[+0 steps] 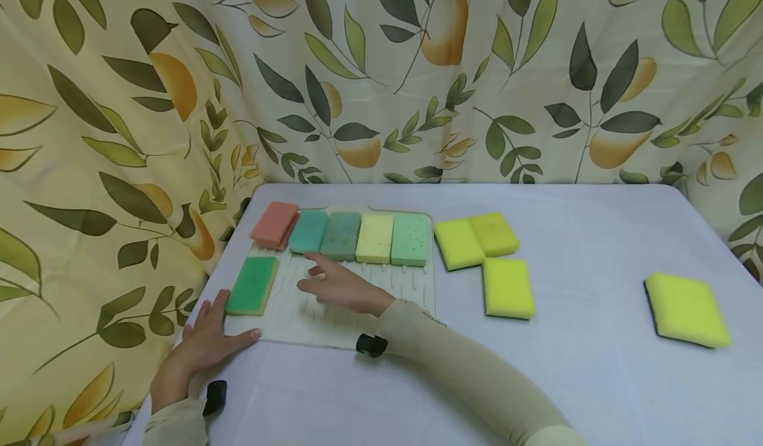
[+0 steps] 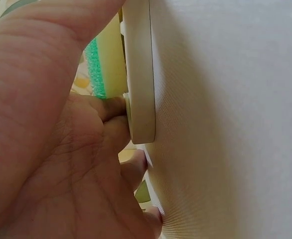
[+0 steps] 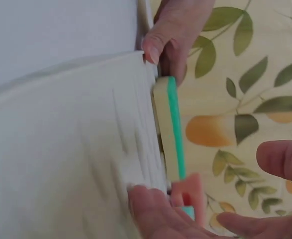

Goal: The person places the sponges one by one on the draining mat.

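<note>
A white ridged board (image 1: 310, 330) lies on the table, and my left hand (image 1: 205, 336) touches its front left corner, thumb along the front edge, fingers spread at the side. Next to that hand, a green sponge (image 1: 252, 285) with a pale underside lies on the board's left part. My right hand (image 1: 342, 285) is over the middle of the board, fingers loosely bent, holding nothing. Beyond it, along the back, are a coral-red sponge (image 1: 274, 224), a teal sponge (image 1: 308, 229), a grey-green sponge (image 1: 341, 236), a pale yellow sponge (image 1: 374, 238) and a mint sponge (image 1: 408, 239).
Right of the board lie two touching yellow sponges with dark undersides, one nearer (image 1: 459, 244) and one behind (image 1: 495, 234). Another yellow sponge (image 1: 508, 288) sits in front of them, and one more (image 1: 687, 310) lies far right. A leaf-patterned curtain (image 1: 381, 101) hangs behind the white table (image 1: 584, 380).
</note>
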`<state>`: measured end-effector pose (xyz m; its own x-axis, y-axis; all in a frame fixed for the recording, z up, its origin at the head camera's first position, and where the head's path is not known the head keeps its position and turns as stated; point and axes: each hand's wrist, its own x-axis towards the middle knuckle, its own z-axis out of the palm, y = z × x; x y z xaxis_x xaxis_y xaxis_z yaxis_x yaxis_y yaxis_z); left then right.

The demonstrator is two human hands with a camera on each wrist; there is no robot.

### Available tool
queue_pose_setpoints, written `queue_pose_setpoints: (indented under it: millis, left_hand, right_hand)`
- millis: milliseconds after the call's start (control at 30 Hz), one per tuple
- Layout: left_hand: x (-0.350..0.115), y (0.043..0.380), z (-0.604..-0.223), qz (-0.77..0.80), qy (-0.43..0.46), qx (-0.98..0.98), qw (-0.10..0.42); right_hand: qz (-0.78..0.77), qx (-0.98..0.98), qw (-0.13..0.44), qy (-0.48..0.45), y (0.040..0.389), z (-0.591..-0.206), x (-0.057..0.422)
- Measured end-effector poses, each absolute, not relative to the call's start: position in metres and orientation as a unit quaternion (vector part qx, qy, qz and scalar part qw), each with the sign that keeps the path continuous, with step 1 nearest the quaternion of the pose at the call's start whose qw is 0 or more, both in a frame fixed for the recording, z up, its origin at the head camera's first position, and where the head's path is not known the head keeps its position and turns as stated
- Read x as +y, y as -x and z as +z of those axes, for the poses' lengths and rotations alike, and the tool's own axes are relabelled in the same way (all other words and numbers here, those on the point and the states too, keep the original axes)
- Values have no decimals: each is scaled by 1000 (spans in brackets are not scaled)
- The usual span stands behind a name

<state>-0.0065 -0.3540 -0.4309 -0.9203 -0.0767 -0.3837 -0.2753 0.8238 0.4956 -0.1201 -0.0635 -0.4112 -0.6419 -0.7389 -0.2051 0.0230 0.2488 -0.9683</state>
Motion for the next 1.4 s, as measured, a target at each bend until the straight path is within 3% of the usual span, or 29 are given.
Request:
queue_pose_setpoints:
  millis: [433, 733, 1400]
  left_hand:
    - [-365, 5, -447, 310, 82, 934, 158]
    - [-367, 4, -453, 308, 75, 937, 149]
    - [-356, 5, -431, 283, 82, 938, 185]
  right_hand:
    - [-598, 713, 289, 225, 122, -396, 7]
    - [-596, 744, 220, 209, 118, -387, 66]
    - [-516, 828, 104, 192, 101, -371, 182]
